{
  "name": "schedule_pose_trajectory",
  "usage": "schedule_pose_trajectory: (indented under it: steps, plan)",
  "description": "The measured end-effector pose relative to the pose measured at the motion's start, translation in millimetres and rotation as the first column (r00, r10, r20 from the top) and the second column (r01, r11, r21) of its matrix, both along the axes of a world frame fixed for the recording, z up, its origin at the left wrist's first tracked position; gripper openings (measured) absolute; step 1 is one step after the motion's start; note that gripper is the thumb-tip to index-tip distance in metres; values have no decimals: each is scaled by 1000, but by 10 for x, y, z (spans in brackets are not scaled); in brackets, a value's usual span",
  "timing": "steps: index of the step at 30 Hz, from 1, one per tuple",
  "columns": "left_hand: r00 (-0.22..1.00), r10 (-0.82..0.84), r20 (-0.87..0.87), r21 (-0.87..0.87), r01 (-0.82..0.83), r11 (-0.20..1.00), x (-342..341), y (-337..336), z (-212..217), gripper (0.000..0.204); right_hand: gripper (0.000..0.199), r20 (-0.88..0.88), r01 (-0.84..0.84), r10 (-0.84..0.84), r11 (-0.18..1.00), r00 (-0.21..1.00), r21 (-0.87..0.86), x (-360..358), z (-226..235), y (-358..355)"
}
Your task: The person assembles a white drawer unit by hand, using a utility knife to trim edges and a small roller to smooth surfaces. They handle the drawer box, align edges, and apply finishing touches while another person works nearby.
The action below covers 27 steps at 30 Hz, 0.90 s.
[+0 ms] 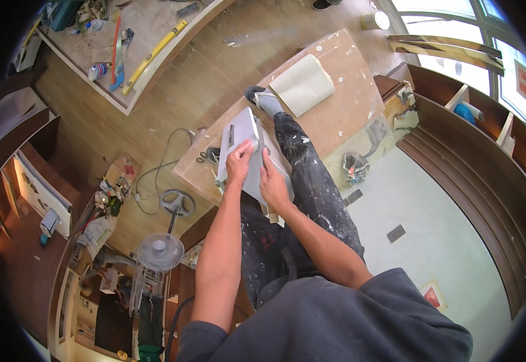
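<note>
A flat, pale grey-white rectangular panel (239, 128) with a dark slot lies tilted across my lap and the board in front of me. My left hand (239, 161) is closed on its near edge, thumb on top. My right hand (275, 186) is just to the right, fingers bent at a narrow dark grey strip (260, 134) along the panel's right side; what it grips is mostly hidden. Below both hands is a larger light grey sheet (254, 184). Dark-handled scissors (201, 158) lie left of the panel.
Under my outstretched leg is a paint-spotted wooden board (350, 75) bearing a cream paper sheet (304, 84). A fan (159, 250) stands at lower left near a cable (143, 196). A yellow spirit level (154, 57) lies on the far-left tabletop. Brown cabinetry (456, 139) curves along the right.
</note>
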<state>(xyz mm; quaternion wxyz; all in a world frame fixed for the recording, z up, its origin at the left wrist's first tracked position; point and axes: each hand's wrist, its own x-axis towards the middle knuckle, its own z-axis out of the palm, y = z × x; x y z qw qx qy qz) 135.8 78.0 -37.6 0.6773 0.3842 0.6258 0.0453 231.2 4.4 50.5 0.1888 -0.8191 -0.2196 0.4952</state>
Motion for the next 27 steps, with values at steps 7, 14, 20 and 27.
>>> schedule_pose_trajectory:
  steps: [7, 14, 20, 27]
  plan:
    - [1000, -2, -9, 6, 2, 1000, 22, -18, -26, 41, 58, -182, 103, -152, 962, 971, -253, 198, -129, 158]
    - [999, -15, -34, 35, 16, 999, -38, -84, -55, 39, 56, -100, 37, -46, 995, 994, -88, 19, -263, 31]
    - [999, -33, -37, 56, 35, 998, 45, -6, -40, 39, 55, 209, -84, 45, 980, 977, 182, 21, -506, -103]
    - [938, -272, -215, 338, 333, 880, 99, -85, -5, 45, 55, -25, -12, 6, 978, 1000, -207, 298, -600, -170]
